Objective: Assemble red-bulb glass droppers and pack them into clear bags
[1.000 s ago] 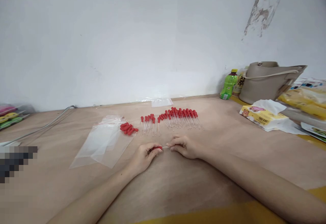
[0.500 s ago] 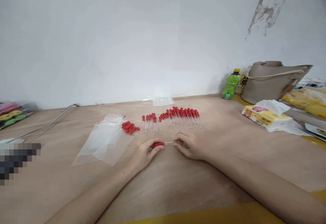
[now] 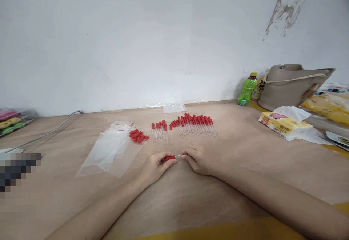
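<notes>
My left hand point(image 3: 158, 165) pinches a red rubber bulb point(image 3: 169, 158) between thumb and fingers. A thin clear tube point(image 3: 178, 156) runs from the bulb's right end to my right hand point(image 3: 196, 159), whose fingertips are closed on it. Beyond my hands lie several red-topped droppers point(image 3: 195, 120) in a row, with a smaller group of droppers point(image 3: 160, 126) to their left. Several loose red bulbs point(image 3: 137, 136) rest at the edge of some clear plastic bags point(image 3: 109, 152).
At the right are a green bottle point(image 3: 247, 90), a grey-beige bag point(image 3: 286, 87) and a tissue box point(image 3: 285, 125). A cable point(image 3: 57, 128) and colourful packets point(image 3: 12, 123) lie at the left. A white wall point(image 3: 136, 43) rises behind the brown table point(image 3: 174, 203).
My right hand has moved left, closer to my left hand, and less of the clear tube shows between them. My left hand still holds the red bulb.
</notes>
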A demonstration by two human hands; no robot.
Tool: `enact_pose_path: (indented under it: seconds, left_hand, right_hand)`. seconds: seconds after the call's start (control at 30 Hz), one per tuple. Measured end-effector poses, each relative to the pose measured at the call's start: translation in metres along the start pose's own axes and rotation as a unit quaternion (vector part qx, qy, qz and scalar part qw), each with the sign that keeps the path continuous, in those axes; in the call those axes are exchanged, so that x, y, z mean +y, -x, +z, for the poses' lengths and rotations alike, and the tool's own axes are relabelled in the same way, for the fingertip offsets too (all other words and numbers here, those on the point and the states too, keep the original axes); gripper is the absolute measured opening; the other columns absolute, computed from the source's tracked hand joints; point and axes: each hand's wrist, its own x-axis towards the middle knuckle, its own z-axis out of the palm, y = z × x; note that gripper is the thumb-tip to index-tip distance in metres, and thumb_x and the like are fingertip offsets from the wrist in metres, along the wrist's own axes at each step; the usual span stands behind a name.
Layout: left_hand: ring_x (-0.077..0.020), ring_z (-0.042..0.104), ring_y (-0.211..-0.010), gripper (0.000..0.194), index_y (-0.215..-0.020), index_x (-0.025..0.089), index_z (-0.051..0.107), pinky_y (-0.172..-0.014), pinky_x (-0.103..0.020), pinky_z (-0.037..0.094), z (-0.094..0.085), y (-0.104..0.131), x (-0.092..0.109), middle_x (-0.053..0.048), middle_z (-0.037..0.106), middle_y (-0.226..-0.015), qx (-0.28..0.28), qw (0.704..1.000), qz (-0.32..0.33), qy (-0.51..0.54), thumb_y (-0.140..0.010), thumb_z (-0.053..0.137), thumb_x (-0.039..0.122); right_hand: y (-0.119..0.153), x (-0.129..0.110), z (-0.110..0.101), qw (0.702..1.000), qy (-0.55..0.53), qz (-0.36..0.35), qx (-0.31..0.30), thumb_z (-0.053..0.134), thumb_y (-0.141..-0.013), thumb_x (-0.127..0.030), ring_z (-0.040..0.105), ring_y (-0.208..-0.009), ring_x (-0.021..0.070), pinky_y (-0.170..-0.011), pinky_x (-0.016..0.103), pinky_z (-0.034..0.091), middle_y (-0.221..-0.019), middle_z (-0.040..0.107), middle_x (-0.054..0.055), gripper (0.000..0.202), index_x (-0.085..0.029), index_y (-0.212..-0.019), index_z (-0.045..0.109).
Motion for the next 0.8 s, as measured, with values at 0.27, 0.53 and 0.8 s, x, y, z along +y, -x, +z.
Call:
enact_pose_path:
  seconds: [0.27, 0.53, 0.8]
  left_hand:
    - [-0.0125, 0.059, -0.064, 0.019, -0.084, 0.019, 0.063, -0.059, -0.022, 0.046, -0.003, -0.001, 0.001, 0.0, 0.066, -0.075, 0.003, 1.0, 0.0, -0.003, -0.079, 0.053, 0.034]
    - [-0.0108, 0.054, -0.062, 0.036, -0.108, 0.019, 0.051, -0.056, -0.023, 0.046, -0.01, -0.007, -0.002, 0.0, 0.059, -0.081, 0.056, 0.998, -0.014, -0.037, -0.074, 0.06, 0.029]
    - [-0.0132, 0.053, -0.068, 0.013, -0.084, 0.018, 0.06, -0.063, -0.026, 0.043, -0.012, -0.008, 0.004, -0.003, 0.057, -0.082, -0.014, 0.995, 0.039, -0.093, -0.081, 0.049, 0.026]
  right_hand:
    - [-0.008, -0.005, -0.007, 0.994, 0.004, 0.063, -0.093, 0.036, -0.088, -0.023, 0.054, -0.072, 0.0138, -0.066, 0.024, 0.04, -0.077, 0.062, 0.005, 0.025, -0.016, -0.082, 0.06]
    - [-0.028, 0.012, -0.031, 0.981, -0.007, 0.165, -0.102, 0.047, -0.079, -0.021, 0.056, -0.066, 0.0125, -0.06, 0.022, 0.038, -0.073, 0.064, 0.004, 0.019, -0.016, -0.073, 0.065]
    - [-0.079, 0.058, -0.012, 0.913, 0.051, 0.403, -0.039, 0.051, -0.073, -0.038, 0.059, -0.067, 0.0159, -0.058, 0.022, 0.039, -0.065, 0.064, 0.004, 0.028, -0.017, -0.06, 0.064]
